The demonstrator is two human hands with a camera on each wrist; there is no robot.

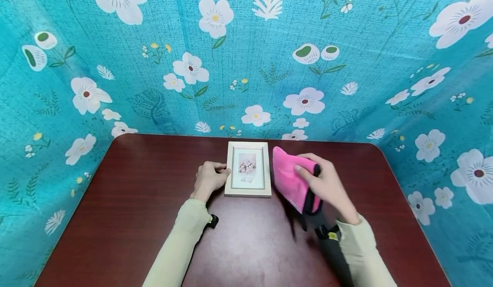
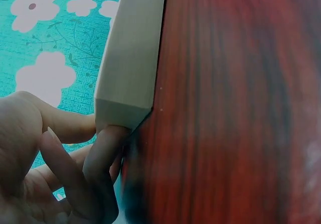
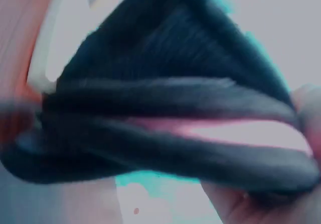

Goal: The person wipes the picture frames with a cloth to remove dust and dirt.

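Note:
A cream picture frame (image 1: 229, 188) with a flower print lies on the dark wooden table, face up. At its left edge my left hand (image 1: 209, 178) pinches the border; in the left wrist view, fingers (image 2: 104, 153) meet a corner of the pale frame (image 2: 131, 58). Just right of the frame, my right hand (image 1: 327, 182) grips a folded pink cloth (image 1: 286, 171) with black edging, raised above the table. In the right wrist view the blurred cloth (image 3: 170, 101) shows its dark side and a pink strip between black edges.
The reddish-brown table (image 1: 154, 176) has rounded far corners. A blue floral curtain (image 1: 239, 64) hangs behind it and along both sides. A small black device (image 1: 212, 221) sits on the left wrist and another (image 1: 329, 233) on the right.

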